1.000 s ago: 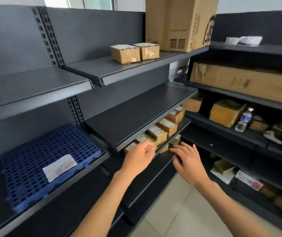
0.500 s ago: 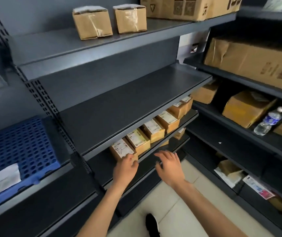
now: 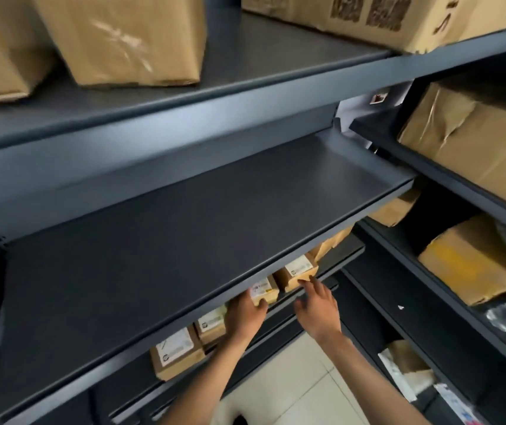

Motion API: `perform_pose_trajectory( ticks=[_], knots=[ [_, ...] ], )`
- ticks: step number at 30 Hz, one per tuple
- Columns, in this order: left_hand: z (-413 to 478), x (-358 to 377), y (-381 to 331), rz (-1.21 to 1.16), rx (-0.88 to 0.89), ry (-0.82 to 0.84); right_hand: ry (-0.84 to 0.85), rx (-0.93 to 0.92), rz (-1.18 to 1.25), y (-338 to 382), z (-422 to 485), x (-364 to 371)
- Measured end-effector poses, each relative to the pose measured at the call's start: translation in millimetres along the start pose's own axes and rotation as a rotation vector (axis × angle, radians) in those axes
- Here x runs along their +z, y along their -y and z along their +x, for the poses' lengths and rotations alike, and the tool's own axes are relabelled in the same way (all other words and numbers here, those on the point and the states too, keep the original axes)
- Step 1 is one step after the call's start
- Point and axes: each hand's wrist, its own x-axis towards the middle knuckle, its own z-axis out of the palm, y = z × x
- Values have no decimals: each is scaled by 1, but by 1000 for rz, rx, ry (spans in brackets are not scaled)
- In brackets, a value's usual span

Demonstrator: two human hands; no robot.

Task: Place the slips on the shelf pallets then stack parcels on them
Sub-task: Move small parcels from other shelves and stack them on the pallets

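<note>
Our left hand [image 3: 245, 311] reaches under the dark shelf [image 3: 184, 228], fingers curled onto a small labelled parcel [image 3: 264, 290]; whether it grips, we cannot tell. Our right hand [image 3: 317, 308] spreads wide, fingertips touching the neighbouring parcel [image 3: 297, 271].

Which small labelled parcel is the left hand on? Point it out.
The third parcel from the near end of the row; the left hand rests on it, the others lie untouched.
</note>
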Motion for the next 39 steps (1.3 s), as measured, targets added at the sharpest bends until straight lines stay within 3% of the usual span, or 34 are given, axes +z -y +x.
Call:
perform_pose_trajectory(
  ticks=[7, 10, 17, 21, 30, 39],
  knots=[
    [67, 51, -28, 227, -118, -93, 160, -48, -84, -24, 104, 3],
    [77, 68, -36, 322, -314, -121, 241, -88, -113, -27, 126, 12],
    [84, 90, -61, 264, -614, -165, 318, -230, -157, -42, 150, 15],
    [62, 103, -74, 128, -663, -246, 287, -285, -112, -56, 147, 12],
    [-34, 127, -86, -30, -695, -401, 218, -486, -134, -97, 75, 7],
    [-177, 109, -39, -76, -766, -601, 158, -674, -103, -64, -82, 6]
  ],
)
